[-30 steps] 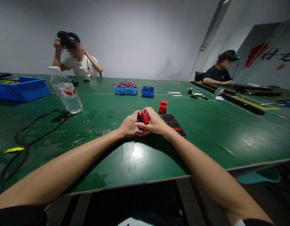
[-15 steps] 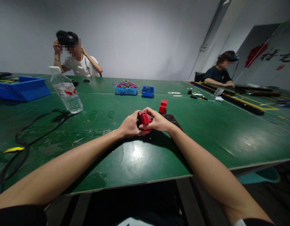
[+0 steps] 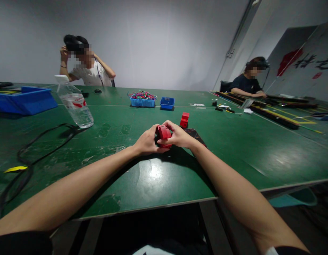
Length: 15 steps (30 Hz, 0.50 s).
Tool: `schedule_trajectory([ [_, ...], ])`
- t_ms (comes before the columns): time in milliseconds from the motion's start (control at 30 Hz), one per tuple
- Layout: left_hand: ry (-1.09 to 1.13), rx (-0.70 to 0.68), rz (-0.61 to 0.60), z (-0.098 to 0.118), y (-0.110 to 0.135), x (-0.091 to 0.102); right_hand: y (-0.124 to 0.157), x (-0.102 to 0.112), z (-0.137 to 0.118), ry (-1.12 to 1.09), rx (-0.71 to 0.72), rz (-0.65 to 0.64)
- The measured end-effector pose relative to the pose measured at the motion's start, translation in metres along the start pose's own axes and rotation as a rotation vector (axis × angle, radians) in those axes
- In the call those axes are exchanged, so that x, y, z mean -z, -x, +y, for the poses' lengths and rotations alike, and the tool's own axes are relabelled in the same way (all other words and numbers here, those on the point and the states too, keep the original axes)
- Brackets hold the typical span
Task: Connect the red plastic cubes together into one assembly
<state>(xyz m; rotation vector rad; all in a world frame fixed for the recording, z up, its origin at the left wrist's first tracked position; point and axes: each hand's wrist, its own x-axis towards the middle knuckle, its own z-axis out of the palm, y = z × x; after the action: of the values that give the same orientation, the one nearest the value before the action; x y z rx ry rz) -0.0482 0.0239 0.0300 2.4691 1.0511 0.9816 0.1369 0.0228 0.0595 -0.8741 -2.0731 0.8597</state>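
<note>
A small red blocky object [image 3: 164, 132] is held between both hands just above the green table [image 3: 121, 120]; its kind cannot be made out. My left hand [image 3: 148, 141] grips it from the left, thumb low and fingers curled round the far side. From the right, my right hand [image 3: 179, 136] closes on it, with the thumb across its front. Fingers hide parts of the object. Beyond my right hand stands another red piece [image 3: 184, 120] of like colour. A flat black item [image 3: 194, 134] lies beside my right wrist, partly covered by it.
A tilted-looking water bottle [image 3: 75, 102] stands left, near a black cable [image 3: 31, 159]. Farther back are a blue tray of colourful small parts [image 3: 142, 102], a small blue tray [image 3: 167, 103] and a large blue bin [image 3: 25, 101]. Two people sit across and at right.
The red object has turned slightly in my fingers, so its top face looks different. Both hands stay in almost the same place.
</note>
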Motion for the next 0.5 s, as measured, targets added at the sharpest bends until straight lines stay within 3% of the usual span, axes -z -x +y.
schedule_trajectory([
  [500, 0.011, -0.001, -0.002, 0.0029, -0.0005, -0.0006, 0.0016, 0.0023, -0.0038, 0.02, -0.013, -0.011],
])
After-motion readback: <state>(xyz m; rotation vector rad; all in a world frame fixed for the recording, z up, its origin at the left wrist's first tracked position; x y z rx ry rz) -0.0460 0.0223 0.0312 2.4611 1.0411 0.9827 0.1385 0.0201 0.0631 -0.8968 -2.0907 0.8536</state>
